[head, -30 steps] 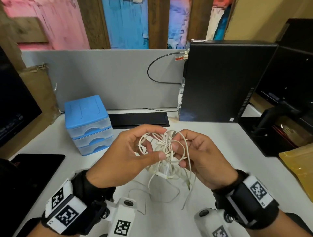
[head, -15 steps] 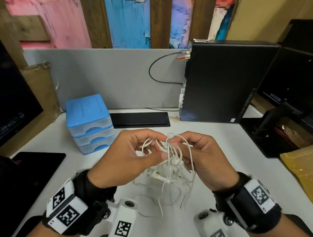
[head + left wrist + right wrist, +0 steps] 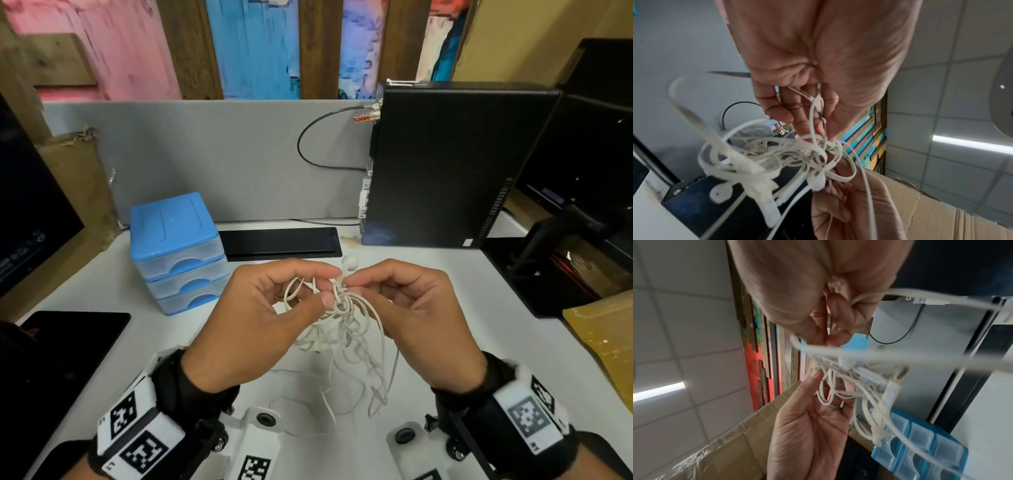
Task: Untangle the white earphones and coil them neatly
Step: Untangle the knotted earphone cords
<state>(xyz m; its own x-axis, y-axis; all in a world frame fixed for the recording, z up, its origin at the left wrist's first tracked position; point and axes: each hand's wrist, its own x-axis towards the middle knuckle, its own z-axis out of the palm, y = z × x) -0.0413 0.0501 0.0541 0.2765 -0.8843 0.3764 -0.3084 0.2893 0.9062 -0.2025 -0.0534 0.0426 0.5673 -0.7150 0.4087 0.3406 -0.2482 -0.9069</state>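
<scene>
The white earphones (image 3: 339, 322) hang as a tangled bundle between both hands above the white desk (image 3: 445, 281). My left hand (image 3: 291, 298) pinches cable loops at the top of the tangle with thumb and fingers. My right hand (image 3: 373, 291) pinches the cord just below one earbud (image 3: 350, 263), which sticks up above the fingertips. Loose loops and ends dangle down toward the desk. In the left wrist view the tangle (image 3: 777, 159) with another earbud (image 3: 720, 194) hangs under the left hand (image 3: 813, 113). The right wrist view shows the right hand (image 3: 830, 331) gripping cords (image 3: 859, 382).
A blue drawer box (image 3: 178, 250) stands at the left. A black flat device (image 3: 281, 241) lies behind the hands, a black computer tower (image 3: 445, 164) at the back right. A dark tablet (image 3: 68, 342) lies at the left, a yellow padded envelope (image 3: 606, 329) at the right.
Both hands have lifted the tangle a little and drawn slightly apart. An earbud now sticks up above the fingertips, and more cable hangs loose below.
</scene>
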